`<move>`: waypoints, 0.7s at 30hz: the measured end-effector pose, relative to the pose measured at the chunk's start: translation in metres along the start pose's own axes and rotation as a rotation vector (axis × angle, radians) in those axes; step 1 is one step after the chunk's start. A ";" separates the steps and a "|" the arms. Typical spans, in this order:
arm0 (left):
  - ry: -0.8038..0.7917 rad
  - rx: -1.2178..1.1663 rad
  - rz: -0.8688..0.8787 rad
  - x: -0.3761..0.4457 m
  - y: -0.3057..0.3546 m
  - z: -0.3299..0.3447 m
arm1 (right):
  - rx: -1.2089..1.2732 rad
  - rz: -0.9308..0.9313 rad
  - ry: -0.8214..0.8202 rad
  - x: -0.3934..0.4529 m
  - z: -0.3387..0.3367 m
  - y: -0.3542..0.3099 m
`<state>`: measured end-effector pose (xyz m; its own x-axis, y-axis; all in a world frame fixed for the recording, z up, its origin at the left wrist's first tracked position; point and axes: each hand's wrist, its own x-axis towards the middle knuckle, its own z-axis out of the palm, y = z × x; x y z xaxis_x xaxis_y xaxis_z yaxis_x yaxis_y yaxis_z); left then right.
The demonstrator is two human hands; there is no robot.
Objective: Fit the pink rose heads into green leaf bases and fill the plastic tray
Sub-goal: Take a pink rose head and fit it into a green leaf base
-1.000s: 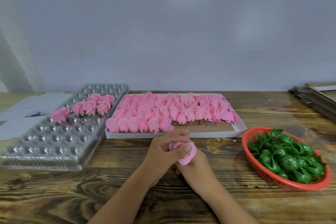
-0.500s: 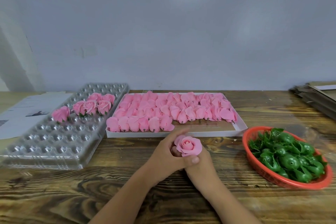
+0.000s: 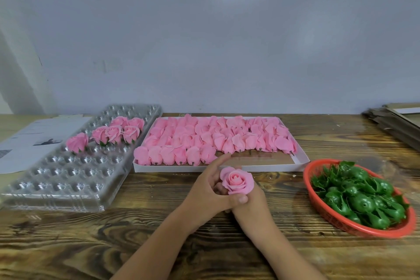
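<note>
Pink rose head [image 3: 237, 180], bloom up, frame centre, held over wooden table [image 3: 68, 245]. Left hand [image 3: 209, 191] curls round it, forefinger extended; right hand [image 3: 248, 200] grips beneath. Clear plastic tray [image 3: 56, 179] left holds six roses; leaf bases [image 3: 359, 195] in red basket [image 3: 341, 225] right.

Pink rose head [image 3: 237, 180] upright, gripped between both hands [image 3: 229, 198], bloom facing up

The wooden table [image 3: 68, 245] carries a clear plastic tray [image 3: 56, 179] at left, papers [image 3: 27, 143] beside it, a white box [image 3: 300, 161] of rose heads in the middle, a red basket [image 3: 341, 227] of leaf bases at right, and cardboard [image 3: 395, 120] far right.
</note>
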<state>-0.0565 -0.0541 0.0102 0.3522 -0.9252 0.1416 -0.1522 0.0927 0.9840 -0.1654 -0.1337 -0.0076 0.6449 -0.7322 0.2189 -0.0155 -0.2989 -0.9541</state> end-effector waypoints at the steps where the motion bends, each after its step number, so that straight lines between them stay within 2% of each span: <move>1: -0.015 -0.005 -0.015 0.000 0.000 -0.001 | -0.001 -0.021 0.006 0.000 -0.001 -0.001; 4: -0.058 -0.016 -0.038 0.000 -0.001 -0.002 | 0.028 -0.083 0.003 -0.001 -0.004 -0.005; 9: 0.011 0.000 -0.010 0.001 -0.002 -0.003 | 0.041 -0.056 0.059 -0.001 -0.006 0.001; 16: 0.111 0.027 0.020 0.002 -0.004 -0.006 | -0.008 -0.096 0.030 -0.007 -0.004 0.001; 21: 0.102 0.020 0.013 0.001 -0.006 -0.006 | -0.028 -0.054 -0.038 -0.006 -0.003 0.000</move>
<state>-0.0495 -0.0534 0.0049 0.4420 -0.8815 0.1660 -0.1751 0.0967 0.9798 -0.1715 -0.1311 -0.0082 0.6737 -0.6911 0.2617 -0.0007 -0.3547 -0.9350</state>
